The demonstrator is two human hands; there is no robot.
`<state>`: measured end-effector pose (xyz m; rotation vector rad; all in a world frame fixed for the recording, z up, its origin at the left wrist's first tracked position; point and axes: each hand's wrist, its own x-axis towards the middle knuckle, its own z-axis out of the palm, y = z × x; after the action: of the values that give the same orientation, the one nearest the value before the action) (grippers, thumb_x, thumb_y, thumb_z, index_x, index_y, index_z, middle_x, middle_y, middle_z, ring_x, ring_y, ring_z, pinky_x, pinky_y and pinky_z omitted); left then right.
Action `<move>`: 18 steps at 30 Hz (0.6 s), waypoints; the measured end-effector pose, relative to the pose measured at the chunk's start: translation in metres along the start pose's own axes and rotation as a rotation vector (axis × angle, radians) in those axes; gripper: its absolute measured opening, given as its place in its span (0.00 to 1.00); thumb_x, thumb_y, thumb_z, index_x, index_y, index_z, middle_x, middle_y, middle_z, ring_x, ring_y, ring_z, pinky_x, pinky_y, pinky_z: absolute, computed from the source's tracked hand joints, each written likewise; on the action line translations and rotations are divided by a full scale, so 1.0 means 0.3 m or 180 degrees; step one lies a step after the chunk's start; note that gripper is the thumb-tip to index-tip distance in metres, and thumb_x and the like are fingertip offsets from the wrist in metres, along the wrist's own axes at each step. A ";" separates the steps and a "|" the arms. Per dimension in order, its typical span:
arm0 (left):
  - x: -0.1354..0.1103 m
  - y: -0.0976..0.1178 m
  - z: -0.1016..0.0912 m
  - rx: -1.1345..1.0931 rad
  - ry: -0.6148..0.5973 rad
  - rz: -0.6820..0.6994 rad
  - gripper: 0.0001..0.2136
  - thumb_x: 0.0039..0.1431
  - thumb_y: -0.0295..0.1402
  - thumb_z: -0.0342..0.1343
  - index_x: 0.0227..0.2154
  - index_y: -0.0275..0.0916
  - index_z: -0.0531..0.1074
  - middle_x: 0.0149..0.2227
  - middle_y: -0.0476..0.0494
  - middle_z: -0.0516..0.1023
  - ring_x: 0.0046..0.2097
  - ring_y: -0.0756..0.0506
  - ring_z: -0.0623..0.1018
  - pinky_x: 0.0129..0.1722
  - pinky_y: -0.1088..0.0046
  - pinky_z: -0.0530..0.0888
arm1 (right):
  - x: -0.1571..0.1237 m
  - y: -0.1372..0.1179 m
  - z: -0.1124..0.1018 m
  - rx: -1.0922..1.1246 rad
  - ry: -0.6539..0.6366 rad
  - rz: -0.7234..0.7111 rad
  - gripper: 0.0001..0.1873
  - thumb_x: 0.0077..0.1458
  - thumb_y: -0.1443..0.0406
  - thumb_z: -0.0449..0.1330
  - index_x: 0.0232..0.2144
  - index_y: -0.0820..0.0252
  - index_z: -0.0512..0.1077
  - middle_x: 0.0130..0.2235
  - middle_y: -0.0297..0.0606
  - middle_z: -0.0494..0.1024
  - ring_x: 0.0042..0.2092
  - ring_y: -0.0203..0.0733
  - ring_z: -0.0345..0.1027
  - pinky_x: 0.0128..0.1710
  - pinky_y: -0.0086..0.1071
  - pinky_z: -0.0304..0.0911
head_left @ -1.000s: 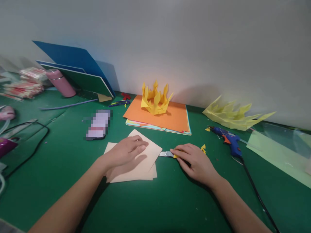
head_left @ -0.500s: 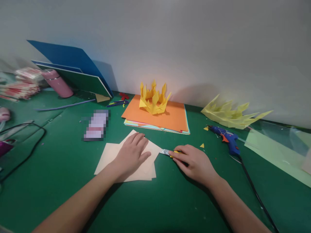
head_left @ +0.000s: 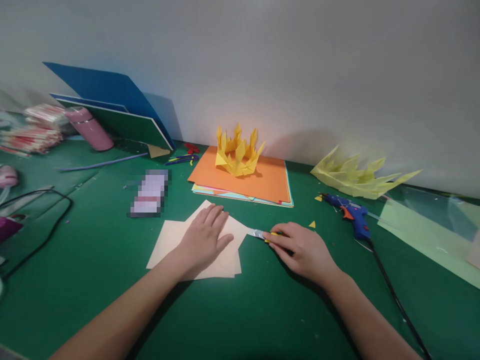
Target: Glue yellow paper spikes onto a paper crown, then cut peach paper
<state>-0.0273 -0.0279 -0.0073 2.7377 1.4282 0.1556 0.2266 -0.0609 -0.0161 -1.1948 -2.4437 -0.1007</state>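
Observation:
My left hand [head_left: 205, 235] lies flat, fingers stretched out, on a pale pink folded sheet of paper [head_left: 235, 231]. More pale pink sheets [head_left: 165, 245] lie beneath it on the green table. My right hand [head_left: 300, 248] is closed around a yellow-handled utility knife [head_left: 256, 233]. The knife's silver front end points left and meets the right corner of the top sheet; whether the blade is inside the fold cannot be made out. Behind my hands, a yellow folded-paper crown [head_left: 238, 159] stands on a stack of coloured paper [head_left: 210, 172], orange on top.
On the right are a blue glue gun [head_left: 350, 212] with a black cord, a pale yellow paper crown [head_left: 356, 175] and light green paper [head_left: 420, 240]. To the left lie a blurred-out phone-like object [head_left: 150, 193], a pink bottle [head_left: 90, 129] and leaning boards [head_left: 120, 122].
My right hand and the knife have shifted very slightly to the right. The left hand stays pressed on the paper, and the view has moved a little.

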 end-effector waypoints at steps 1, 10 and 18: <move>0.000 0.000 0.001 0.0009 -0.0018 0.0000 0.25 0.64 0.44 0.39 0.55 0.31 0.61 0.60 0.33 0.62 0.63 0.38 0.58 0.62 0.57 0.54 | 0.000 0.001 0.000 -0.0016 -0.0010 -0.0014 0.14 0.61 0.65 0.50 0.40 0.56 0.76 0.35 0.40 0.77 0.32 0.39 0.65 0.27 0.31 0.58; 0.003 -0.005 0.012 -0.0078 -0.0017 -0.0023 0.26 0.64 0.44 0.39 0.56 0.29 0.61 0.60 0.30 0.62 0.63 0.37 0.57 0.62 0.57 0.53 | 0.017 0.015 0.008 -0.0157 -0.0080 -0.0109 0.14 0.61 0.65 0.50 0.43 0.55 0.75 0.37 0.41 0.77 0.33 0.40 0.65 0.28 0.31 0.58; 0.002 0.001 0.011 -0.0001 -0.0044 -0.0058 0.26 0.64 0.45 0.38 0.56 0.31 0.62 0.60 0.31 0.62 0.64 0.37 0.56 0.61 0.56 0.54 | 0.047 0.017 0.020 -0.0128 -0.0065 -0.0187 0.14 0.61 0.66 0.50 0.43 0.57 0.75 0.37 0.41 0.77 0.33 0.40 0.64 0.28 0.31 0.55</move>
<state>-0.0263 -0.0276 -0.0104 2.7191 1.4490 0.1361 0.2209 -0.0459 -0.0166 -1.1465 -2.5062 -0.1559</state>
